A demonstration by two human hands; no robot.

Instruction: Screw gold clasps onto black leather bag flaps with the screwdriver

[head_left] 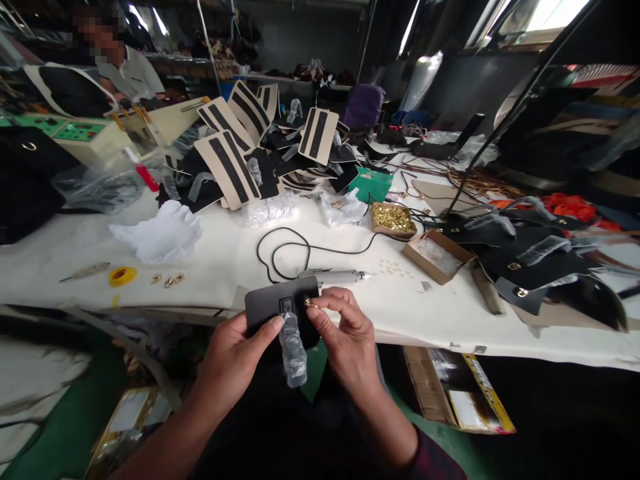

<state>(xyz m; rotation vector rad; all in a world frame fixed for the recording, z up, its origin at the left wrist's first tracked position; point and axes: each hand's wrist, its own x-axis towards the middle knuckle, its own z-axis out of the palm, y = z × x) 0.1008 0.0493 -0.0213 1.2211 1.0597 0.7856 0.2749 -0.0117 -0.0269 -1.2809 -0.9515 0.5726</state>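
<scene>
My left hand (240, 353) grips a black leather piece (265, 303) by its lower left side, thumb on top. A strap wrapped in clear plastic (294, 350) hangs down from the middle of the piece. Between the thumb and forefinger of my right hand (347, 333) is a small gold metal part (308, 303), held at the right part of the leather. Just behind the leather, a silver electric screwdriver (335, 277) with a black cord lies on the white table (225, 260).
Small gold parts fill a cardboard box (394, 220); an open box (438, 256) stands beside it. Yellow tape (123, 276) and gold clasps (174, 281) lie left. Striped beige panels (227, 170) are piled behind. Black leather pieces (530, 260) lie right. A person (133, 73) sits back left.
</scene>
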